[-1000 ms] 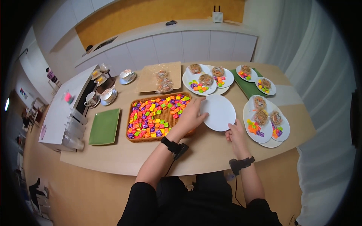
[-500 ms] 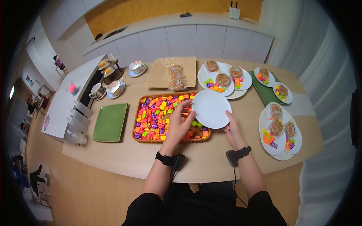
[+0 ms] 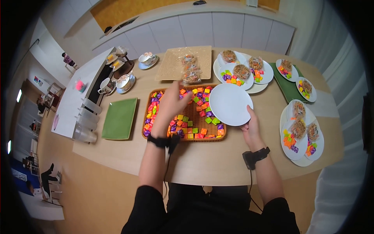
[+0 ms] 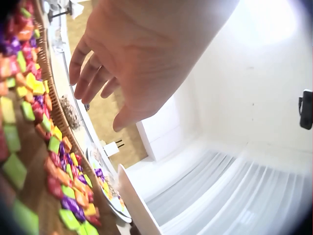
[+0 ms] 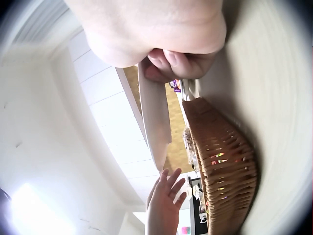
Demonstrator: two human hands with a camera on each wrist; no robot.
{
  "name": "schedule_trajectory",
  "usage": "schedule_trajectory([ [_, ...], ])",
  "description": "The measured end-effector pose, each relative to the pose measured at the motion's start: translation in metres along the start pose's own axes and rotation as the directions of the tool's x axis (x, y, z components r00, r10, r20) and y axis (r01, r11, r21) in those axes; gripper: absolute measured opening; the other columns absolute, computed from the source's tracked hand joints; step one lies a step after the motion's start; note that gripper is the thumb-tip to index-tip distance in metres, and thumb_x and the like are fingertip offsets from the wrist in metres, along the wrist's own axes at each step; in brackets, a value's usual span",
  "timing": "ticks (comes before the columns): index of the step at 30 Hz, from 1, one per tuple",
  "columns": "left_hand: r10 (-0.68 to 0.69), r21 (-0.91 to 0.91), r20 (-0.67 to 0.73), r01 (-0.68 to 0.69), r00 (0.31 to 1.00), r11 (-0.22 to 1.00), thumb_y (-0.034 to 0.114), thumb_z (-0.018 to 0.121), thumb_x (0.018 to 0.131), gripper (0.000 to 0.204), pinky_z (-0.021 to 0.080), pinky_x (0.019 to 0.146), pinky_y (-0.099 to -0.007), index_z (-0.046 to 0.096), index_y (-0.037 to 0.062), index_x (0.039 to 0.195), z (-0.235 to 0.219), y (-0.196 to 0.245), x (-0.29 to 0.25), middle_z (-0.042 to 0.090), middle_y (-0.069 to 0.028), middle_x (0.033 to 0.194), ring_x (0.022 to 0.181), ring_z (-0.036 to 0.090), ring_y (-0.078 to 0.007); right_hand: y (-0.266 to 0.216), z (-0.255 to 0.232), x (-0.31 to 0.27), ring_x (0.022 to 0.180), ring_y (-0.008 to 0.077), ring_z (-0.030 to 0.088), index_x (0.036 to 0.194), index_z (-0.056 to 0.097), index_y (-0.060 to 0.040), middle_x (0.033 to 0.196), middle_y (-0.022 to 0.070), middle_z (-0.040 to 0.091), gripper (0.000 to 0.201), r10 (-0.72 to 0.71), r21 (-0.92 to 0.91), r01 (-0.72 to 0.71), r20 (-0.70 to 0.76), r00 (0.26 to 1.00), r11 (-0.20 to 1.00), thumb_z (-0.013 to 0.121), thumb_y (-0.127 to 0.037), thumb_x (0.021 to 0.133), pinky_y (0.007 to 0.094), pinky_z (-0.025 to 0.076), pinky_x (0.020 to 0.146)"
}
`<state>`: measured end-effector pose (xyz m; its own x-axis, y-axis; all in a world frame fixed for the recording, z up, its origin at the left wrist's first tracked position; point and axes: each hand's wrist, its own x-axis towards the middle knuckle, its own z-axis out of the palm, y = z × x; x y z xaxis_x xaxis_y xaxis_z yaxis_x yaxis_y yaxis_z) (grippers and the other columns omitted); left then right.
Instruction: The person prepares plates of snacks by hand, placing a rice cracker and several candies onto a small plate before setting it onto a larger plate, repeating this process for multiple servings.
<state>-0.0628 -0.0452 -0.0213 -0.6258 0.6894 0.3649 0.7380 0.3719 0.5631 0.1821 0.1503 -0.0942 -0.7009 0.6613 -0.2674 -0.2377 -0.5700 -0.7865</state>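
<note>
My right hand (image 3: 252, 128) holds a round white plate (image 3: 230, 104) by its right edge, thumb on top and fingers curled beneath. The plate is raised, overlapping the right end of a brown wicker basket (image 3: 226, 117) in the head view. Inside the basket lie many small wrapped candies (image 3: 183, 125) in pink, orange, yellow, green and purple. Over the basket's middle hovers my left hand (image 3: 171, 104), holding nothing. Its fingers (image 4: 88, 78) are loosely extended and spread from the thumb in the left wrist view.
A beige tray (image 3: 169, 64) with wrapped round snacks sits behind the basket. To the left are a green square plate (image 3: 120, 117) and teacups (image 3: 124, 82). White platters (image 3: 286, 113) at right and back bear small plates with snacks and candies, beside a green tray (image 3: 286, 87).
My left hand has let go of the white plate and moved left over the basket. The right hand has kept hold of the plate, which is lifted from the table toward the basket.
</note>
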Motion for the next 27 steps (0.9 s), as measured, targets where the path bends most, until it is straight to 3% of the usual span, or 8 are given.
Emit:
schedule_trajectory([
  [4, -0.095, 0.08, -0.018, 0.096, 0.995, 0.992, 0.054, 0.075, 0.088, 0.083, 0.054, 0.097, -0.0443, 0.051, -0.0099, 0.136, 0.01, -0.02, 0.07, 0.063, -0.0313, 0.13, 0.116, 0.067, -0.0394, 0.002, -0.003, 0.004, 0.041, 0.0004, 0.03, 0.106, 0.061, -0.007, 0.068, -0.0058, 0.054, 0.031, -0.001, 0.015, 0.001, 0.01, 1.0, 1.0, 0.052, -0.037, 0.107, 0.0195, 0.022, 0.036],
  [6, -0.16, 0.261, 0.049, 0.142, 0.986, 0.955, 0.067, 0.076, 0.08, 0.102, 0.054, 0.098, -0.0444, 0.05, -0.0155, 0.134, 0.017, -0.021, 0.088, 0.061, -0.0358, 0.129, 0.117, 0.066, -0.0423, 0.001, -0.004, 0.005, 0.041, 0.0009, 0.03, 0.105, 0.061, -0.0074, 0.068, -0.0059, 0.053, 0.031, 0.015, 0.019, -0.015, 0.008, 1.0, 1.0, 0.052, -0.037, 0.107, 0.02, 0.022, 0.036],
  [9, -0.215, 0.335, 0.123, 0.164, 0.969, 0.928, 0.074, 0.077, 0.073, 0.117, 0.054, 0.097, -0.0442, 0.045, -0.0179, 0.138, 0.033, -0.027, 0.1, 0.061, -0.0358, 0.13, 0.117, 0.066, -0.0427, -0.001, -0.006, 0.005, 0.041, 0.0014, 0.029, 0.104, 0.061, -0.0076, 0.067, -0.0059, 0.053, 0.031, 0.03, 0.045, -0.031, 0.024, 0.999, 0.998, 0.052, -0.038, 0.107, 0.0204, 0.022, 0.036],
  [16, -0.187, 0.369, 0.061, 0.152, 0.98, 0.917, 0.062, 0.083, 0.069, 0.119, 0.055, 0.095, -0.0457, 0.036, -0.0184, 0.142, 0.065, -0.039, 0.098, 0.064, -0.0338, 0.125, 0.113, 0.067, -0.0429, 0.001, -0.008, 0.009, 0.041, 0.0021, 0.028, 0.102, 0.06, -0.0085, 0.067, -0.0057, 0.052, 0.03, 0.051, 0.108, -0.053, 0.027, 0.998, 0.993, 0.051, -0.037, 0.107, 0.0212, 0.022, 0.037],
  [18, -0.117, 0.4, -0.052, 0.128, 0.992, 0.908, 0.053, 0.084, 0.068, 0.117, 0.055, 0.096, -0.0458, 0.032, -0.0185, 0.145, 0.069, -0.038, 0.096, 0.064, -0.0337, 0.125, 0.115, 0.066, -0.0424, 0.001, -0.008, 0.009, 0.041, 0.0022, 0.028, 0.101, 0.06, -0.0088, 0.066, -0.0055, 0.052, 0.03, 0.045, 0.095, -0.047, 0.015, 0.999, 0.994, 0.051, -0.037, 0.107, 0.0213, 0.022, 0.037],
  [21, -0.19, 0.337, -0.007, 0.181, 0.982, 0.924, 0.05, 0.085, 0.065, 0.124, 0.054, 0.095, -0.0524, 0.025, -0.014, 0.152, 0.065, -0.033, 0.095, 0.063, -0.0289, 0.128, 0.119, 0.063, -0.0419, -0.001, -0.005, 0.006, 0.041, 0.0022, 0.028, 0.101, 0.059, -0.0087, 0.065, -0.0055, 0.051, 0.03, 0.049, 0.075, -0.05, 0.005, 0.999, 0.996, 0.051, -0.037, 0.107, 0.0213, 0.022, 0.037],
  [25, -0.214, 0.309, -0.029, 0.213, 0.976, 0.927, 0.046, 0.086, 0.065, 0.12, 0.053, 0.094, -0.0546, 0.028, -0.0134, 0.151, 0.06, -0.038, 0.092, 0.061, -0.0288, 0.129, 0.119, 0.063, -0.0411, 0.003, -0.012, 0.01, 0.041, 0.0022, 0.028, 0.1, 0.059, -0.0083, 0.065, -0.0059, 0.05, 0.03, 0.032, 0.094, -0.034, 0.03, 0.999, 0.995, 0.051, -0.036, 0.107, 0.0213, 0.022, 0.037],
  [27, -0.135, 0.271, -0.11, 0.16, 0.985, 0.949, 0.043, 0.087, 0.064, 0.118, 0.053, 0.095, -0.0555, 0.03, -0.0133, 0.15, 0.057, -0.039, 0.086, 0.06, -0.0289, 0.13, 0.121, 0.062, -0.0405, 0.005, -0.011, 0.011, 0.041, 0.0021, 0.028, 0.099, 0.059, -0.0082, 0.064, -0.0062, 0.048, 0.03, 0.027, 0.101, -0.034, 0.064, 0.998, 0.994, 0.051, -0.036, 0.107, 0.0212, 0.022, 0.037],
])
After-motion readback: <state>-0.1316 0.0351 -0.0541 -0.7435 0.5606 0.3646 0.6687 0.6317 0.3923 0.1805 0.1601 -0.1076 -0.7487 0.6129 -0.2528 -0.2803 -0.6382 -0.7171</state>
